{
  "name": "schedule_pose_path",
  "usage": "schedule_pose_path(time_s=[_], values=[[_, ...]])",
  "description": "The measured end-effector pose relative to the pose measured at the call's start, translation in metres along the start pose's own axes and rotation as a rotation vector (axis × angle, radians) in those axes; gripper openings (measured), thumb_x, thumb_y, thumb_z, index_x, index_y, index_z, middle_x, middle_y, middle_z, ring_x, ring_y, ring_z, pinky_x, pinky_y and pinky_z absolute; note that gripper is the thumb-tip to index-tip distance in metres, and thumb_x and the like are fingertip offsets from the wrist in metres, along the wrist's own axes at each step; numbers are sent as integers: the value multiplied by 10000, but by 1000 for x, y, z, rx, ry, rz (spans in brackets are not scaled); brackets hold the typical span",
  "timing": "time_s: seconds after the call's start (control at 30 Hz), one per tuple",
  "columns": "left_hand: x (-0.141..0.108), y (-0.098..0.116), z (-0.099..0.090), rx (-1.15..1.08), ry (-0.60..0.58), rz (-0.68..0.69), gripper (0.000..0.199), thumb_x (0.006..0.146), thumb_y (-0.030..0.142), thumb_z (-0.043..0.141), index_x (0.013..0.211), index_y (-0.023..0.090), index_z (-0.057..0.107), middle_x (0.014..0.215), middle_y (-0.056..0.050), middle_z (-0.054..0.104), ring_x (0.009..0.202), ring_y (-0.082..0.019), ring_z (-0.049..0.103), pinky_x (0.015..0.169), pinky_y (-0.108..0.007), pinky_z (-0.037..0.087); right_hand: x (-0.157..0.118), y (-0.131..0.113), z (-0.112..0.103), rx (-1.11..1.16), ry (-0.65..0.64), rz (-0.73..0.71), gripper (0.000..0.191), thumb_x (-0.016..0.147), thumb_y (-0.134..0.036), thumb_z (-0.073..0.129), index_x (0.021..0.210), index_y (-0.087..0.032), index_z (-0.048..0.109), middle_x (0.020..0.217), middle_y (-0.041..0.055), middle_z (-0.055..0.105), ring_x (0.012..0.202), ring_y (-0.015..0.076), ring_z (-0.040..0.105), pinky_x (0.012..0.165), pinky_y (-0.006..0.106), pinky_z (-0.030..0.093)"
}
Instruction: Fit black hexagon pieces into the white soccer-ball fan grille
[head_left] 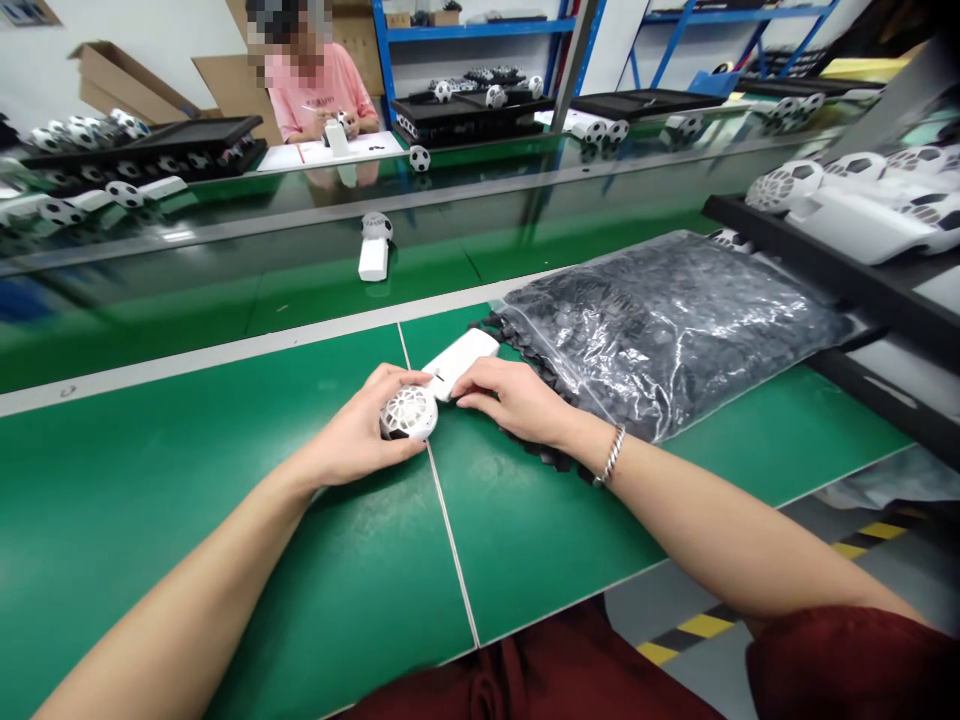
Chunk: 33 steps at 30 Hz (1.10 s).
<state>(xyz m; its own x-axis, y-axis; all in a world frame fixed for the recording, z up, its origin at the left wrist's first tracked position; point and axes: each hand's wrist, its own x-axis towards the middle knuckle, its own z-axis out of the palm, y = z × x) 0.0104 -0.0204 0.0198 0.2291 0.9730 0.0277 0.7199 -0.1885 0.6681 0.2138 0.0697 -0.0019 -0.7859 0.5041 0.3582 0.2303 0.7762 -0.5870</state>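
A white handheld fan (463,362) with a soccer-ball-patterned round head lies on the green tabletop, its handle pointing away to the right. My left hand (367,425) is closed around the fan's head, thumb on the near side and fingers on the far side. At the neck end of the handle, my right hand (514,398) has thumb and forefinger in a pinch; whatever is between the fingertips is too small to make out. Small black pieces (551,458) lie under and beside my right hand, spilling from a clear plastic bag (675,320) full of them.
Black trays (862,265) loaded with similar fans stand at the right. Beyond the table edge, another fan (375,245) lies on the green conveyor (262,270). A co-worker (319,90) in pink sits across, handling a fan. Blue shelves (480,32) stand behind.
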Motion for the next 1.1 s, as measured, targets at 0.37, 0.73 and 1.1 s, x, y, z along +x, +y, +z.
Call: schedule_pose_path(time_s=[0.37, 0.73, 1.1], values=[[1, 11, 16, -19, 126, 3, 420, 685, 269, 621, 1085, 229, 502, 1090, -35, 453, 1056, -207, 463, 954, -371, 386, -2, -13, 8, 167, 19, -271, 131, 859, -106, 521, 868, -159, 641, 859, 38, 581, 830, 128, 525, 753, 254, 447], [1, 15, 24, -60, 213, 17, 288, 720, 246, 563, 1003, 204, 521, 989, -36, 478, 949, -190, 494, 852, -332, 421, 4, -18, 13, 215, 81, -135, 86, 772, -115, 645, 798, -147, 570, 761, -1, 575, 743, 117, 516, 701, 224, 416], [-1, 14, 34, -13, 295, 90, 364, 687, 174, 505, 1048, 192, 463, 968, -52, 479, 901, -201, 488, 793, -336, 425, 12, -13, 13, 67, 92, 34, 319, 669, -331, 755, 648, -143, 498, 657, -42, 485, 620, 83, 419, 552, 180, 285]])
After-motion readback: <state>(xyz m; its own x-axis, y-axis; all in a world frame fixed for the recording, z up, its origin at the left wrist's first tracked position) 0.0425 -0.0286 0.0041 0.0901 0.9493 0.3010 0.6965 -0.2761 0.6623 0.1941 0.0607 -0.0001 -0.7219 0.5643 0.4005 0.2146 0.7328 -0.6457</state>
